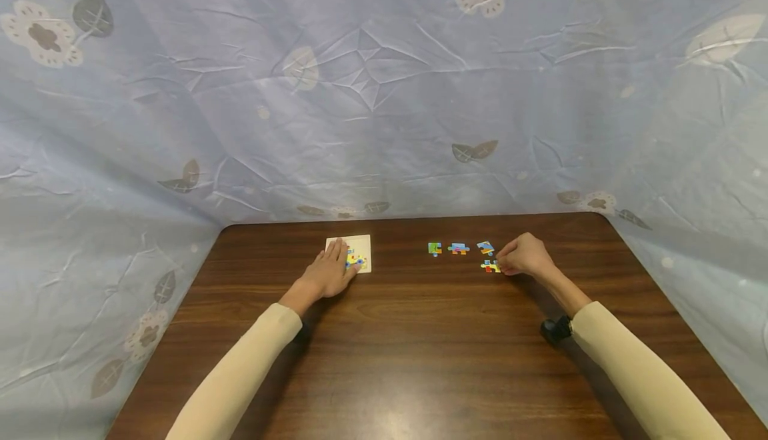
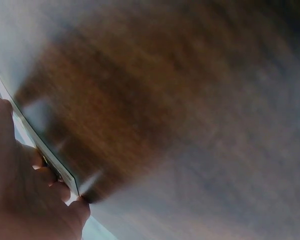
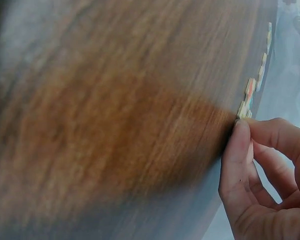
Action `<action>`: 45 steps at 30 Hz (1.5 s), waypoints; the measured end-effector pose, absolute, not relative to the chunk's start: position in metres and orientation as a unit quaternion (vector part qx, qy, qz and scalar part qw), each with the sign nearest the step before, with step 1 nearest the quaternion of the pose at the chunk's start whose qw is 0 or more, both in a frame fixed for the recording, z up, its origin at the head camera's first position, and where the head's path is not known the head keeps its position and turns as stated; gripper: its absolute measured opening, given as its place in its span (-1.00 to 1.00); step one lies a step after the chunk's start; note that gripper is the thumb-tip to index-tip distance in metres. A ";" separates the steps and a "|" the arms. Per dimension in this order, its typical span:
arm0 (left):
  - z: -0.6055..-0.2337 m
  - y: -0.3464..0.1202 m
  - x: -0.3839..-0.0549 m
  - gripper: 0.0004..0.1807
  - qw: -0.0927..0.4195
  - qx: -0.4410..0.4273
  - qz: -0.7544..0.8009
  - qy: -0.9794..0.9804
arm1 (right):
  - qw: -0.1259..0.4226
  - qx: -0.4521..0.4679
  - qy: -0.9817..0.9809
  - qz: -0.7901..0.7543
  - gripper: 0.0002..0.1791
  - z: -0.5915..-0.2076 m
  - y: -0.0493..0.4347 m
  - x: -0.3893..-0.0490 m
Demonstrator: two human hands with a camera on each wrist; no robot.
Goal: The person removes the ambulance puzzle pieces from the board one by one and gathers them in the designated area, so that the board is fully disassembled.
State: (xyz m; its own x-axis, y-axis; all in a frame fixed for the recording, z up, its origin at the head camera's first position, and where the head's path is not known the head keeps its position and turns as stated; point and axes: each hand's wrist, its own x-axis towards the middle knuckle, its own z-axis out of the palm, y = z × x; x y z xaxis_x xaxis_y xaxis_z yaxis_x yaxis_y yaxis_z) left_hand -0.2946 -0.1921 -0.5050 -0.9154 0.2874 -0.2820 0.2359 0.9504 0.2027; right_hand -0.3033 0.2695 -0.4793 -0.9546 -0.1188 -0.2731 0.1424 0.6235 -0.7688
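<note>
My left hand [image 1: 326, 272] rests with straight fingers on a small pale puzzle board [image 1: 365, 243], which shows part of a yellow and blue picture. In the left wrist view the board [image 2: 45, 145] appears edge-on beside the fingers [image 2: 37, 157]. My right hand [image 1: 525, 255] pinches the right end of a yellow, red and blue jigsaw piece [image 1: 489, 266] between thumb and fingertips. Just behind that piece lies a tilted blue jigsaw piece [image 1: 485, 247]. In the right wrist view the right hand [image 3: 270, 175] meets the piece at table level.
A blue and pink jigsaw piece [image 1: 459, 249] and a green one [image 1: 435, 249] lie between the board and my right hand. They sit on a dark wooden table [image 1: 384, 347]. Floral cloth [image 1: 372, 127] hangs behind and at both sides of the table.
</note>
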 end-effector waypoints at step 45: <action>-0.500 -0.200 -0.287 -0.04 0.151 0.133 0.093 0.975 | 0.090 -0.088 0.816 -0.564 -0.71 -0.428 0.157 -0.337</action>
State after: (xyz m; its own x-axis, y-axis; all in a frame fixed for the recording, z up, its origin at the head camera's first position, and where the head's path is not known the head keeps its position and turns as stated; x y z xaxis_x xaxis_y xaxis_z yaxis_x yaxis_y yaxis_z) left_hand -0.2869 -0.2001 -0.5001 -0.9192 0.2877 -0.2690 0.2318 0.9473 0.2211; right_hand -0.3373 0.1572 -0.4276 -0.9680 -0.2463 -0.0477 -0.0424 0.3480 -0.9365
